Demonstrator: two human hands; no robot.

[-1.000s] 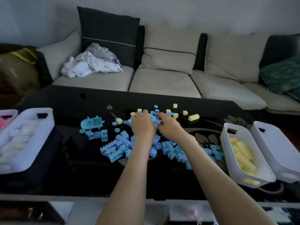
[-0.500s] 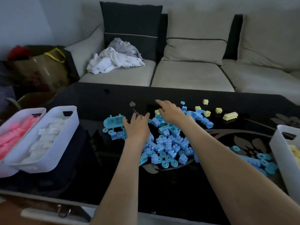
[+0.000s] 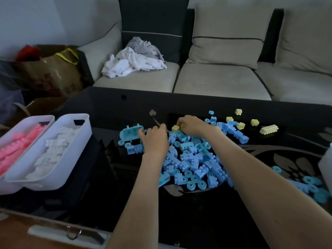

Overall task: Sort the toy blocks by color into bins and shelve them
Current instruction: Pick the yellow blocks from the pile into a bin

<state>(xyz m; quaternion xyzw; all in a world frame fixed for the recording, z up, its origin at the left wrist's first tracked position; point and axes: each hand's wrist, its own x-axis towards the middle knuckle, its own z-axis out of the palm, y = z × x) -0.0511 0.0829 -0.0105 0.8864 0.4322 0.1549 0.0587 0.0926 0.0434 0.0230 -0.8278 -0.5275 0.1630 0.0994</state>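
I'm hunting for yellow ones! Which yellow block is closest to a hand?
The small yellow block right against the fingertips of the right hand, at the blue pile's far edge. The other yellow blocks lie apart, farther right.

Two hands: left hand [image 3: 155, 141], right hand [image 3: 193, 125]. Three bins: pink-block bin [image 3: 38, 117] and white-block bin [image 3: 71, 159] at 9 o'clock, sliver of a third bin [image 3: 326, 165] at 3. Six yellow blocks [image 3: 268, 129] toward 1 o'clock. Blue blocks [image 3: 190, 159] at centre: dozens, too many to count. Three cushions [image 3: 231, 33] at 12.
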